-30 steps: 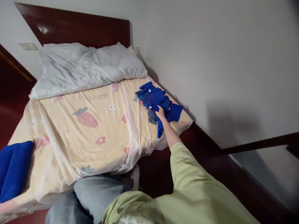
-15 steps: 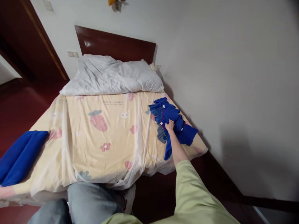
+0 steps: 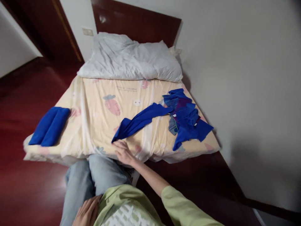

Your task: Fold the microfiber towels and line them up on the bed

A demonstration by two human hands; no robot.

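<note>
My right hand (image 3: 124, 152) is closed on the near corner of a long blue cloth (image 3: 143, 117) over the front part of the bed. The cloth stretches in a twisted strip back to a heap of blue cloths (image 3: 187, 116) at the bed's right side. Purple and grey-blue pieces and small white labels show in that heap. My left hand (image 3: 87, 211) lies on my lap beside the shirt hem, fingers laid flat, holding nothing. A folded blue cloth (image 3: 50, 126) lies at the bed's left edge.
The bed (image 3: 94, 122) has a cream sheet with strawberry prints. A white quilt (image 3: 134, 61) is bunched up against the dark wooden headboard (image 3: 138, 20). A bare wall (image 3: 246, 78) runs along the right side. Dark red floor (image 3: 23, 125) shows at left.
My right hand has moved from the heap left and toward me, drawing one blue cloth out of it. My left hand has come into view. The view has shifted.
</note>
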